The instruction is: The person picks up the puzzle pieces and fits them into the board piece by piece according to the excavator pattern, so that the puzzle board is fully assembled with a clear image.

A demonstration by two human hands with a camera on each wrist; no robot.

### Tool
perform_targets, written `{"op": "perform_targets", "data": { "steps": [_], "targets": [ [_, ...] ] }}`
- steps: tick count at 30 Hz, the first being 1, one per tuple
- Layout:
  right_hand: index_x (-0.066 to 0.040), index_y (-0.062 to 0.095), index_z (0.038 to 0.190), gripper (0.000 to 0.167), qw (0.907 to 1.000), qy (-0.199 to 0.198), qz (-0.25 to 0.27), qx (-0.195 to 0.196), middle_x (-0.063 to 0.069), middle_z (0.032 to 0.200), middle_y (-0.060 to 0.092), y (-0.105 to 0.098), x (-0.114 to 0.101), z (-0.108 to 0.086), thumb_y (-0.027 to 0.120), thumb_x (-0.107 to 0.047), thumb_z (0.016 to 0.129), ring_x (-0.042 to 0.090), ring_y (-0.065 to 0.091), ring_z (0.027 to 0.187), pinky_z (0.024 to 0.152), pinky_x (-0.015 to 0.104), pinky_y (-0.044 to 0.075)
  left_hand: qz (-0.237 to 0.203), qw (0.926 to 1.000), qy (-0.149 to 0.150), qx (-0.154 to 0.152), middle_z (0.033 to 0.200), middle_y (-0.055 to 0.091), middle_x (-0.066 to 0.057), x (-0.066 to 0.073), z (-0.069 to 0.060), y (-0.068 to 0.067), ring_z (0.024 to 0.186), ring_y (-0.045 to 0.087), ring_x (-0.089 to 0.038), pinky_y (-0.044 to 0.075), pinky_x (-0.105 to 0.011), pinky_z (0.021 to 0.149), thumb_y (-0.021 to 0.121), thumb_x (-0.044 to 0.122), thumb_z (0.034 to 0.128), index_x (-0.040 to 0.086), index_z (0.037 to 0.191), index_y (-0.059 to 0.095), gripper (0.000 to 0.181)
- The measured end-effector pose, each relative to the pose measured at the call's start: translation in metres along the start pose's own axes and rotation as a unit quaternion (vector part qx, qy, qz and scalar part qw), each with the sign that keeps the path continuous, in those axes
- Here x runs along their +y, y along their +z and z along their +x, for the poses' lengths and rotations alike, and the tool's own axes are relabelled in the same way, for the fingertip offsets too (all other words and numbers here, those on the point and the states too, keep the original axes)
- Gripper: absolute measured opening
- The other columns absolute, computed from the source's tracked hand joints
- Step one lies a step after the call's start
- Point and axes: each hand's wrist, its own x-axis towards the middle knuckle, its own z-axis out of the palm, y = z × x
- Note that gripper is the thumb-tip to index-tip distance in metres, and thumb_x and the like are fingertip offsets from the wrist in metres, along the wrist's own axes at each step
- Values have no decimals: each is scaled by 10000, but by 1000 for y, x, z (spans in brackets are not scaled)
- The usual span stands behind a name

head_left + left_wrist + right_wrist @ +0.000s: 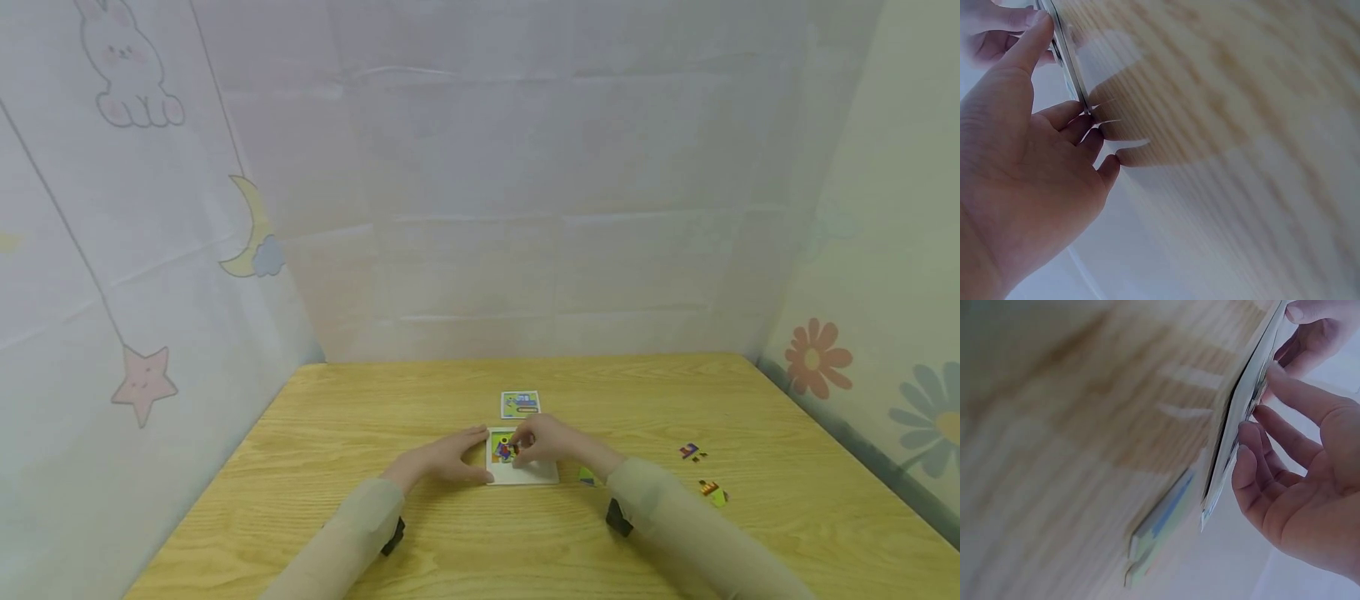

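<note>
A shallow white puzzle board [536, 475] lies on the table, with colourful puzzle pieces [502, 448] in its left part and bare white elsewhere. My left hand [442, 460] holds the board at its left side, thumb at the near corner and fingertips at the far one. Over the board's middle, my right hand [542, 440] has thumb and index finger bent down around a small puzzle piece, mostly hidden by the fingers. In the right wrist view, the right fingertips [1263, 415] touch the board's surface [1235, 419].
A picture card [521, 404] lies just beyond the board. Loose green and blue pieces [587, 476] rest near its right edge, partly behind the right wrist. Farther right are two small groups of pieces, one purple and red [688, 451], one orange and green [712, 492].
</note>
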Motion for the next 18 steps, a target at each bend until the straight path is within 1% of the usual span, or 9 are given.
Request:
{"op": "perform_targets", "data": {
  "steps": [2,5,9,12,16,18],
  "targets": [
    [-54,704,997,274,10000,16,-8,45,-38,767,581,1,-1,2,772,-169,757,98,485,701,591,200,417,-59,10000,-12,7,1563,207,-76,0,-1,0,1431,205,-284,217,-467,1158,630,470,860,95,1484,270,812],
    [-63,695,936,231,9997,210,90,120,-30,777,578,3,-1,3,784,-150,742,107,487,711,602,210,426,-112,9999,6,23,1561,209,-89,0,-1,-1,1429,206,-293,221,-472,1155,634,460,861,84,1481,272,811],
    [-66,677,966,287,9990,358,203,166,-11,814,577,3,-1,4,799,-175,730,120,491,742,630,230,436,-76,10000,12,21,1561,208,-90,0,-1,-1,1430,205,-292,221,-471,1156,631,464,862,83,1481,274,810],
    [-62,687,991,305,9993,285,205,136,-10,806,579,3,-1,4,797,-191,736,120,482,738,620,228,423,-40,10000,13,5,1563,205,-83,-1,0,-1,1432,201,-288,217,-468,1158,624,471,864,90,1482,274,806],
    [-74,692,930,249,9991,333,227,104,-22,787,576,4,0,5,796,-184,732,120,485,728,618,230,433,-39,10000,-16,10,1564,203,-74,-2,0,0,1433,201,-280,211,-463,1160,624,472,864,99,1483,275,802],
    [-72,668,906,255,9985,417,328,115,-18,792,572,4,0,4,804,-174,717,125,496,732,628,235,448,-36,10000,-23,23,1563,206,-77,-2,0,0,1431,204,-281,212,-463,1160,628,472,861,96,1481,279,804]
  ]
}}
